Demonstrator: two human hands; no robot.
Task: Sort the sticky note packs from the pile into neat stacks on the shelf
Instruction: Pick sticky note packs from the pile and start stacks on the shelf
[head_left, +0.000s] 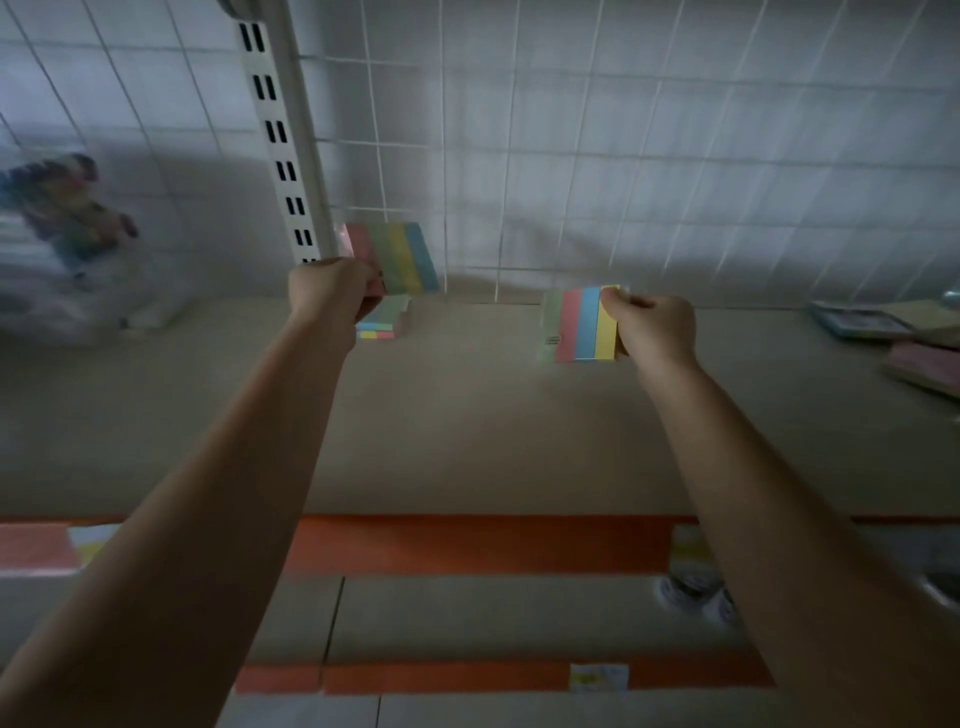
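My left hand (332, 288) grips a striped sticky note pack (397, 257) with pink, green, yellow and blue bands, held up near the back of the beige shelf (467, 426). Just below it a small stack of sticky note packs (384, 322) lies on the shelf. My right hand (657, 330) pinches a second striped pack (582, 325), green, pink, blue and yellow, held upright above the shelf's middle. A loose pile of packs (914, 343) sits at the far right.
A white wire grid back panel (571, 156) and a slotted upright post (280, 145) stand behind the shelf. A blurred clear bag with colourful items (67, 244) sits at the left. The shelf's orange front edge (467, 543) carries price labels; lower shelves lie below.
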